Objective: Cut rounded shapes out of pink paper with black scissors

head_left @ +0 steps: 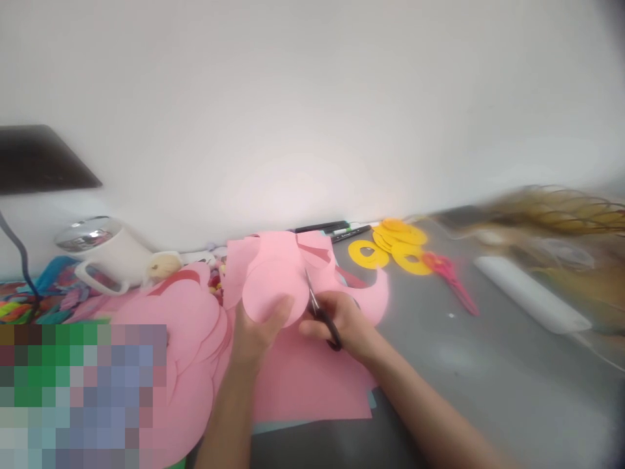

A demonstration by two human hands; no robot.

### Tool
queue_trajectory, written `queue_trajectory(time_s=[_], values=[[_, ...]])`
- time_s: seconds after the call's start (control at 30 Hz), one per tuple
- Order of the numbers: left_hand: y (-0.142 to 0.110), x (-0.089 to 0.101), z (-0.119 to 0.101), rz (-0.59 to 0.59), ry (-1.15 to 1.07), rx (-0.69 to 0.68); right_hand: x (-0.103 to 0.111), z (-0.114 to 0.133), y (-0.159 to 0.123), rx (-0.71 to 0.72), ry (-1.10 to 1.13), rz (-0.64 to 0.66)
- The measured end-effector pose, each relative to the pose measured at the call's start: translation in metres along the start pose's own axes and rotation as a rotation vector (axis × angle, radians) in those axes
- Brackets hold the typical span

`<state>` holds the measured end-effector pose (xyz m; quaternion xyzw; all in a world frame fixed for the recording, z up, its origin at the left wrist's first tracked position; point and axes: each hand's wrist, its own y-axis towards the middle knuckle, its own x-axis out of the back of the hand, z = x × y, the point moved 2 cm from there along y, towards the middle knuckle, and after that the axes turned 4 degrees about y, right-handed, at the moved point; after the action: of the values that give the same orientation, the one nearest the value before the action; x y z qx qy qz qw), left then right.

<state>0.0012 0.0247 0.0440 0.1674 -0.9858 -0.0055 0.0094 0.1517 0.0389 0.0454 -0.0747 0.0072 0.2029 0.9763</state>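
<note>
My left hand [263,326] grips a piece of pink paper [273,280] by its lower edge, thumb on top. A rounded outline shows on that paper. In my right hand [342,319] is a pair of black-handled scissors [325,322], its blades at the right side of the round shape. A curved pink offcut [374,293] hangs to the right, past my right hand. Beneath both hands lie larger pink sheets [312,384], with a light blue edge showing under them.
Cut pink paper shapes [190,345] overlap at the left, near a white mug [112,257]. Black markers [342,229] lie by the wall. Yellow paper rings [368,254] and pink scissors [452,280] rest on the grey table [469,391]. A white bar [532,293] is farther right.
</note>
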Motion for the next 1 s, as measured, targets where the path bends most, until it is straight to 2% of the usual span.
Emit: queue_trajectory(time_s=[0.47,1.0], values=[[-0.0038,-0.0019,-0.0058,-0.065,0.008,0.033,0.0007,0.002,-0.0002,-0.036,-0.036,0.002],[-0.0035,-0.0012,-0.0068,-0.033,-0.013,0.046,0.0022,0.0034,-0.0004,-0.049,-0.04,0.003]])
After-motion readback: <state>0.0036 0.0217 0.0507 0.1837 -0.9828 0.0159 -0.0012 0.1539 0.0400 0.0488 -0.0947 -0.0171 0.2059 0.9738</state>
